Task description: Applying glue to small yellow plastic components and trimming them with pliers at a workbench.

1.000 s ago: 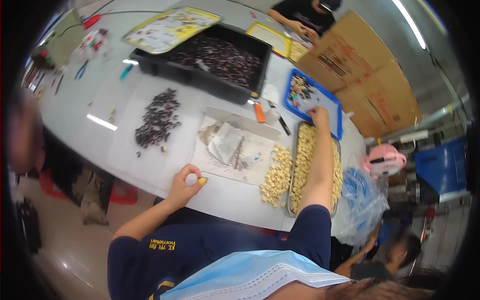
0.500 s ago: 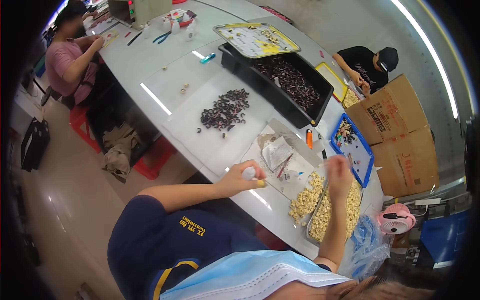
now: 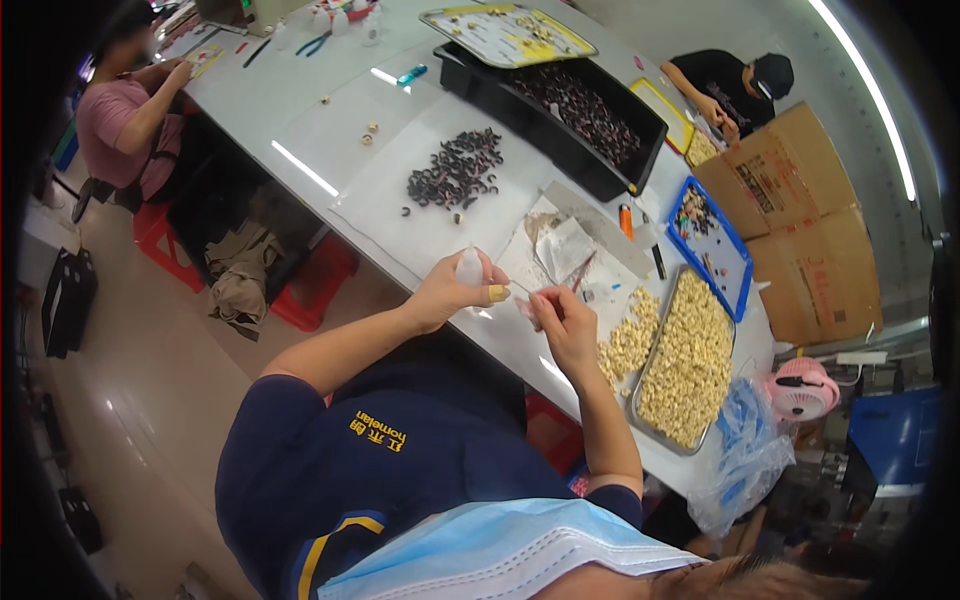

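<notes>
My left hand is closed round a small white squeeze bottle, with yellow on one fingertip. Close beside it, my right hand is pinched, and a thin piece runs from its fingertips toward the left hand; its kind is too small to make out. Both hands are over the table's near edge. Beyond them lies a pile of dark curved pieces on a white sheet. Right of my right hand, a metal tray is heaped with small cream-coloured pieces, and more lie loose beside it.
A black bin of dark pieces stands farther back, a yellow-rimmed tray across its end. To the right are an orange lighter, a blue tray, a cardboard box and a pink fan. Two other people work at the table.
My right hand has come left from above the cream pieces to beside my left hand. My left hand has moved slightly left and away from me, still holding the bottle, now tilted more upright.
</notes>
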